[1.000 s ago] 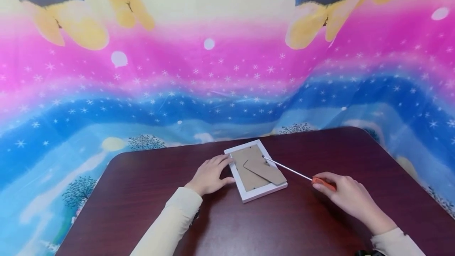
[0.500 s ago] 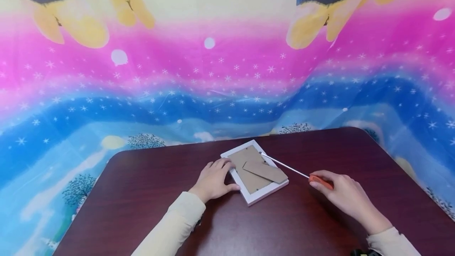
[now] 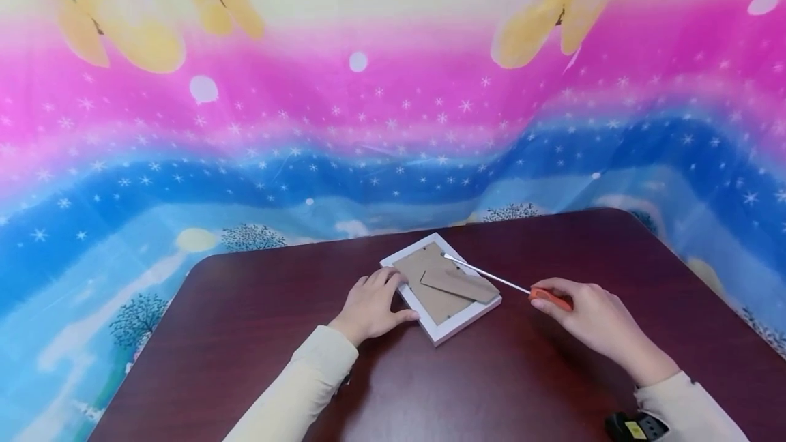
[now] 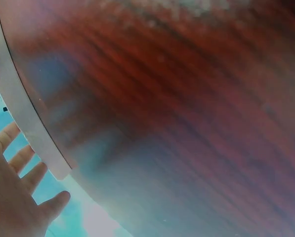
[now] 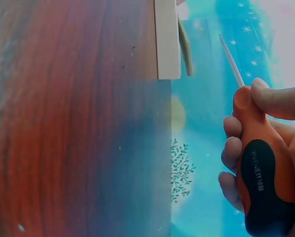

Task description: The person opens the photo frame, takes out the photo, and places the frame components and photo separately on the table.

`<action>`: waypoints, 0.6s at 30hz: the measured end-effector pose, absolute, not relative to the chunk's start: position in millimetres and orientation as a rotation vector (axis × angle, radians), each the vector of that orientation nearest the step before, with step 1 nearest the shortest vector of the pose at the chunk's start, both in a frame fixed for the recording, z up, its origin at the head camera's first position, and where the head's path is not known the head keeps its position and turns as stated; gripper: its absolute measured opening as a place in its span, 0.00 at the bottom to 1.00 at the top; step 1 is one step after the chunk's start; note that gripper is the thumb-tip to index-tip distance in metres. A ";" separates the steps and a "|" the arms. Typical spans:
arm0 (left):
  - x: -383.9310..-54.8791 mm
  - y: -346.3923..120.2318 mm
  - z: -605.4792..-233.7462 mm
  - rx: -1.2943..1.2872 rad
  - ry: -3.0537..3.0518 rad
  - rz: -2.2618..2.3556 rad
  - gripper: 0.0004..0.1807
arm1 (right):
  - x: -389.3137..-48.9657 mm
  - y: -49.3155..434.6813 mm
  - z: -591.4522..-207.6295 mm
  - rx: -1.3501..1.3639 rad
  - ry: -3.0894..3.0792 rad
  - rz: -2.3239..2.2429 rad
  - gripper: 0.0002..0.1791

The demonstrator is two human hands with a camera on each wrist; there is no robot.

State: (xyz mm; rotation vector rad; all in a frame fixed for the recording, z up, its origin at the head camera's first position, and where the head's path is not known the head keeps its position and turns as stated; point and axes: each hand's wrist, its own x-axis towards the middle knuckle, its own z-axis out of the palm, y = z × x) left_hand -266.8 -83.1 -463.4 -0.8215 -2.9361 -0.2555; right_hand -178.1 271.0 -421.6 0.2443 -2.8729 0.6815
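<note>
A white picture frame lies back up on the table, its brown backing board showing small dark tabs along its edges. A brown stand leg sticks up slantwise from that board. My left hand rests along the frame's left side, index finger over the rim and thumb lower down; the left wrist view shows spread fingers at the edge. In my right hand I grip a screwdriver with an orange and black handle. Its thin shaft reaches left to the frame's upper right side; whether the tip touches is unclear.
The dark red-brown wooden table has rounded far corners. Behind it hangs a colourful cloth backdrop with snowflakes, meeting the table's far edge. A black device sits at my right wrist.
The screwdriver's tip has shifted slightly left and up along the frame's upper right edge. The frame has turned a little, and my left hand has followed it slightly right, index finger more bent.
</note>
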 end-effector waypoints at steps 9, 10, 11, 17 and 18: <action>-264.8 -84.7 -456.9 -0.797 -2.966 -0.243 0.35 | -178.0 267.4 -411.7 0.249 -2.874 0.653 0.22; -264.8 -84.7 -457.4 -0.800 -2.968 -0.240 0.35 | -177.7 267.3 -412.2 0.246 -2.876 0.656 0.23; -265.1 -84.6 -458.5 -0.802 -2.971 -0.237 0.35 | -177.3 267.4 -412.8 0.243 -2.878 0.661 0.23; -267.0 -82.1 -463.3 -0.811 -2.964 -0.230 0.35 | -175.6 269.4 -417.2 0.232 -2.888 0.679 0.23; -267.1 -81.6 -464.0 -0.815 -2.960 -0.228 0.35 | -175.1 269.6 -418.0 0.229 -2.890 0.678 0.23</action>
